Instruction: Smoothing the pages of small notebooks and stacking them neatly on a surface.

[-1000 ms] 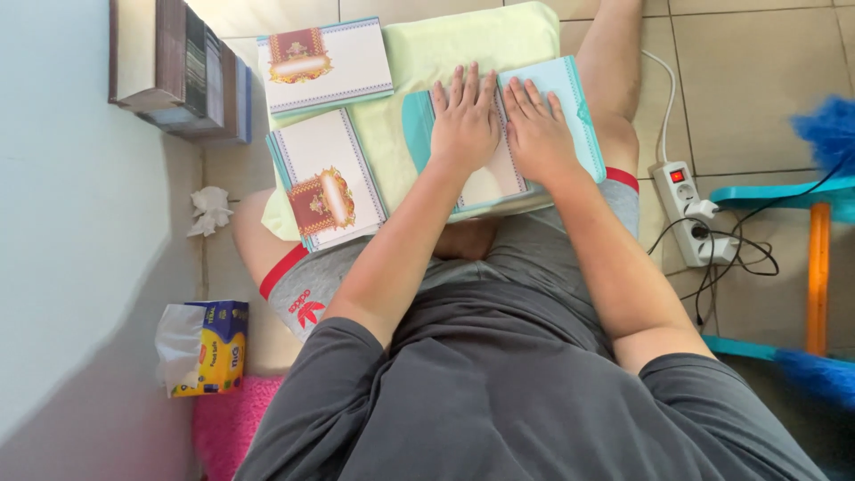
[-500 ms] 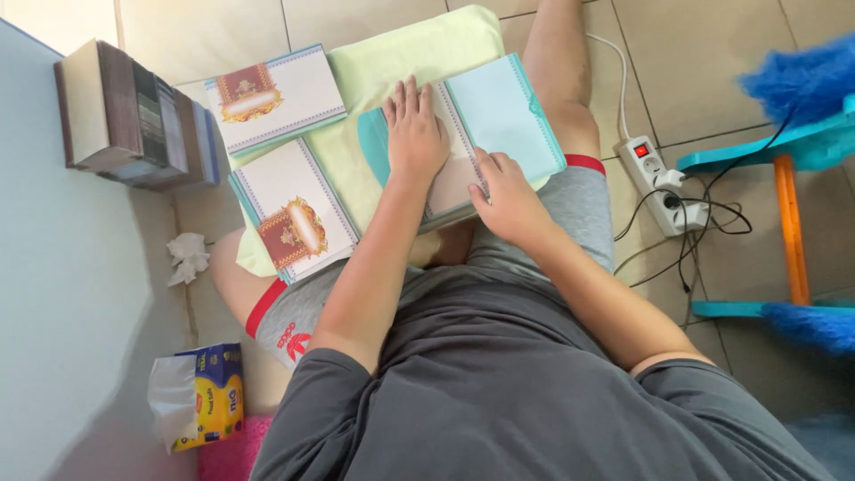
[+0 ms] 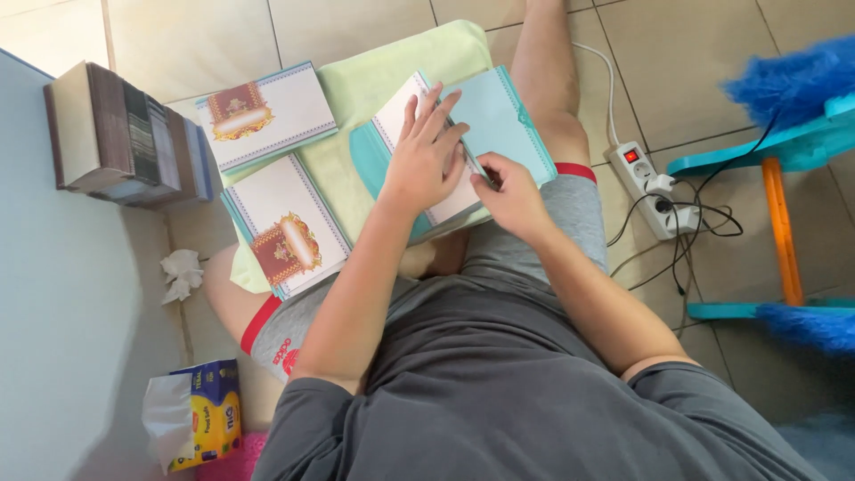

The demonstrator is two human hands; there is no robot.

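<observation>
Careful: your left hand (image 3: 426, 156) presses flat on the white card (image 3: 419, 142) atop the pale green cushion's (image 3: 374, 85) right edge, your right hand (image 3: 509, 198) pinches the teal flap (image 3: 499, 120); hurried folding could crease it crooked.

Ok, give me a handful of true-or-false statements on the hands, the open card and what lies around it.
1. The left hand lies flat on the open card. True.
2. The right hand rests on the power strip. False: it pinches the card's lower edge.
3. Two closed cards lie to the left of the open one. True.
4. The tissue box sits on the green cushion. False: it stands on the floor by the wall.
</observation>
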